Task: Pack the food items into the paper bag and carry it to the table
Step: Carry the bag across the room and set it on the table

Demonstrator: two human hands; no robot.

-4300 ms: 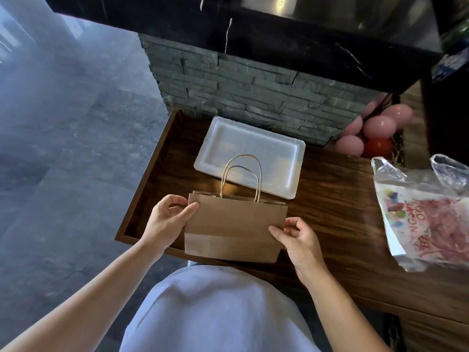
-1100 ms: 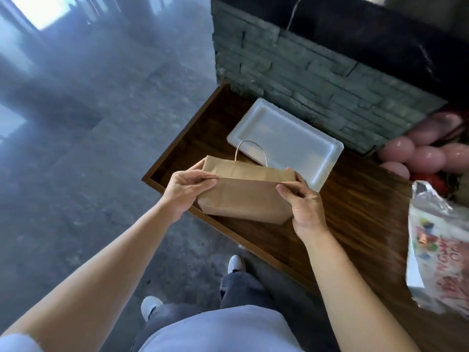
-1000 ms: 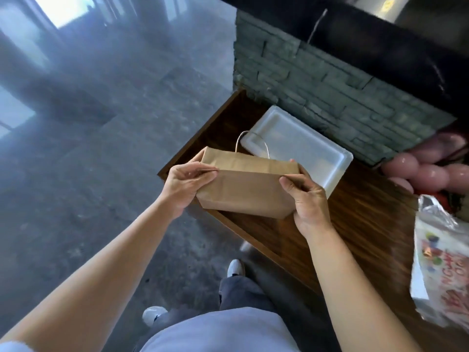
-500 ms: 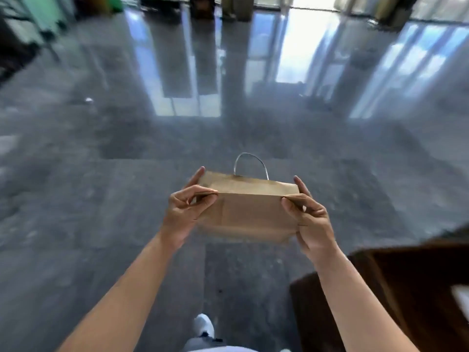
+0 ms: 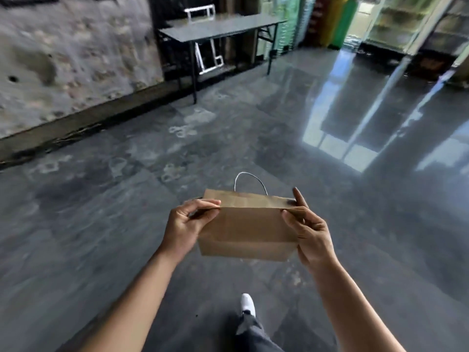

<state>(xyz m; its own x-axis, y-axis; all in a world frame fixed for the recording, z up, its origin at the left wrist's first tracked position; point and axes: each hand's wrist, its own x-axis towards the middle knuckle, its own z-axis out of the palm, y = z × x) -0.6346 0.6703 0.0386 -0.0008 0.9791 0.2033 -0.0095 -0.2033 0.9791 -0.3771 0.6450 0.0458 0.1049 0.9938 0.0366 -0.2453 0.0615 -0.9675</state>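
Rough, pitted concrete wall (image 5: 71, 59) along the left side, dark baseboard at its foot. Polished dark floor (image 5: 106, 224) throughout, bright window reflections on the right. Grey folding bench (image 5: 218, 30) on black legs at the far end, against the wall, well apart from the person.

Left hand (image 5: 185, 224): grip pinched on the paper bag (image 5: 247, 231) at its upper left corner, thumb on top, fingers curled underneath along the fold.

Bag held in mid-air in front of the body, above the floor, top folded over, one thin loop handle (image 5: 250, 182) sticking up behind the fold. Contents not visible.

Right hand (image 5: 311, 235): grip pinched on the upper right corner, thumb pressing the fold, index finger extended upward past the edge.

Below, a white shoe (image 5: 247, 304) and dark trouser leg, stepping forward.
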